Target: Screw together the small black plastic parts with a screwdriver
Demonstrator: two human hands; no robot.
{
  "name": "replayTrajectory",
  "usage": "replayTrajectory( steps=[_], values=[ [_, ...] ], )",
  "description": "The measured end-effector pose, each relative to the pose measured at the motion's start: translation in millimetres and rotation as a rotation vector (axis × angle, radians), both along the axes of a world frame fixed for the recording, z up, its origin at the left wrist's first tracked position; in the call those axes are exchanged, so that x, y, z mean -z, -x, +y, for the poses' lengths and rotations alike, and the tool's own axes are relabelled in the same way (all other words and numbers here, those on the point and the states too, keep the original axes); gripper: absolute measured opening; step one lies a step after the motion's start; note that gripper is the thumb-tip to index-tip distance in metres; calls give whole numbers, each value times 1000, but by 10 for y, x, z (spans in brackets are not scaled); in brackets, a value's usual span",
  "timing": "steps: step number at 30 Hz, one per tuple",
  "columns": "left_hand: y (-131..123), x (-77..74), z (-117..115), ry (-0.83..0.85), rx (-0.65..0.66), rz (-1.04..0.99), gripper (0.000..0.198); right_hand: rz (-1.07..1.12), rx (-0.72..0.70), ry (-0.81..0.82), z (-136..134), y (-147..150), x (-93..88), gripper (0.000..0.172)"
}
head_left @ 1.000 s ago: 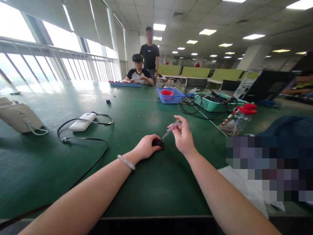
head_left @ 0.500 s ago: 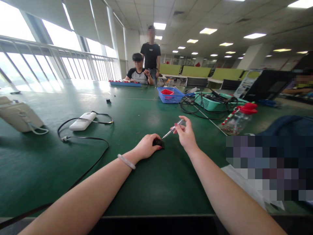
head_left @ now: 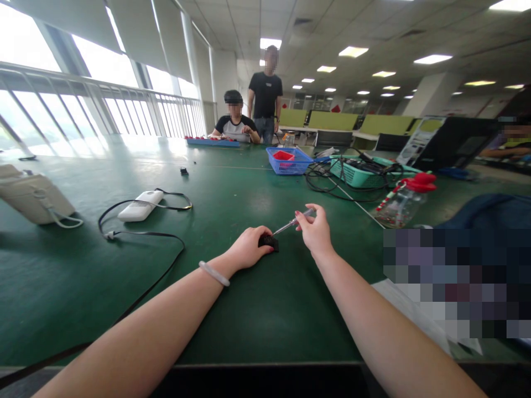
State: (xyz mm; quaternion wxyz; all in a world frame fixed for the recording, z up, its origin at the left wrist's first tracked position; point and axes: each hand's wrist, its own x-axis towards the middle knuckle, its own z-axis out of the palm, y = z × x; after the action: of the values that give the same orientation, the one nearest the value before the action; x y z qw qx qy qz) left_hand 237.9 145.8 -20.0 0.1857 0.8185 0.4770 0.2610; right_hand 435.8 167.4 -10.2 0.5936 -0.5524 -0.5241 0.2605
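On the green tabletop, my left hand (head_left: 250, 246) is closed around a small black block-like part (head_left: 269, 242), thumb in front and fingers behind. What the part is, I cannot make out. My right hand (head_left: 316, 231) grips a screwdriver (head_left: 286, 226) by its clear handle, slanting down to the left. The thin metal shaft reaches the top of the black part; whether its tip sits in a screw is too small to tell.
Left lie a white power strip (head_left: 141, 206) with a black cord and a beige bag (head_left: 35, 193). Ahead are a blue basket (head_left: 289, 164), a green basket (head_left: 357, 176) of cables and a small black piece (head_left: 184, 171). A red-lidded bottle (head_left: 404, 204) stands right. Two people are across the table.
The screwdriver's handle has dipped, so it lies at a flatter slant, and my right hand has shifted slightly. My left hand stays put. The standing person has moved right; the seated person's hand is lower.
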Motion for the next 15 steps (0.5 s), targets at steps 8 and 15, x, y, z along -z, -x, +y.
replayTrajectory(
  steps=[8,15],
  values=[
    [-1,6,4,-7,5,-7,29,7,-121,-85,-74,66,-66,44],
    [-2,-7,-8,-1,2,1,31,18,-170,-95,-107,55,-118,43]
  ],
)
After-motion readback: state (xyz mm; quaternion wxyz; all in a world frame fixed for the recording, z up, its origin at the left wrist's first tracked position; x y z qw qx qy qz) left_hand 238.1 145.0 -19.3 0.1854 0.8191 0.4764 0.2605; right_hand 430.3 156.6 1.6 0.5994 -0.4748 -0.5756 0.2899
